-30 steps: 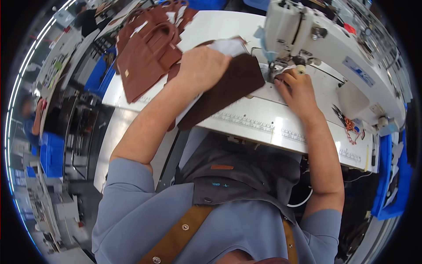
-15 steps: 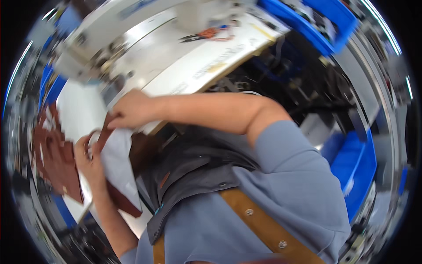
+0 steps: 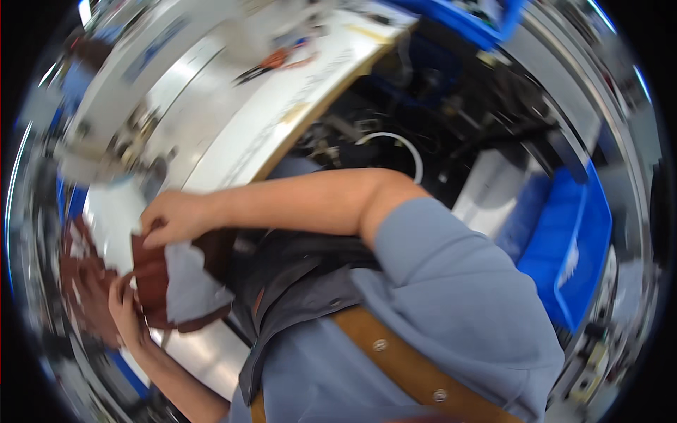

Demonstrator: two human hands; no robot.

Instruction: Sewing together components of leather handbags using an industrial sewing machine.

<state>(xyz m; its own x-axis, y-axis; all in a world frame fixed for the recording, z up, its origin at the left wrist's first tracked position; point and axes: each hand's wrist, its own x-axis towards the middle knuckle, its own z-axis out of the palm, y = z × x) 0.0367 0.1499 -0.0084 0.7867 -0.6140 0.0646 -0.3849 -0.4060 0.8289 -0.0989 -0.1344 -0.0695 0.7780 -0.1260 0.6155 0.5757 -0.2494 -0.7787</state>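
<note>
A reddish-brown, leather-like piece with a pale grey-white lining (image 3: pixel 189 282) hangs between my hands at the left. My right hand (image 3: pixel 176 217) reaches across from the right, its fingers closed on the upper edge of the brown piece (image 3: pixel 149 271). Lower down, my left hand (image 3: pixel 127 310) has its fingers bent round the near left edge of the same piece. A sewing machine (image 3: pixel 127 88) stands just beyond, its needle area close to my right hand. More brown pieces (image 3: pixel 88 292) lie heaped to the left of my left hand. Motion blurs the details.
Orange-handled pliers or snips (image 3: pixel 271 62) lie on the white machine table (image 3: pixel 240 151). A blue bin (image 3: pixel 486 25) stands at the far right end, and another blue bin (image 3: pixel 575 254) is beside me at the right. Dark equipment and a white ring (image 3: pixel 416 151) are below the table edge.
My right hand has moved toward the lower left, still gripping the brown piece. The piece is turned, showing more brown face and less lining. The whole view has shifted as my head turned.
</note>
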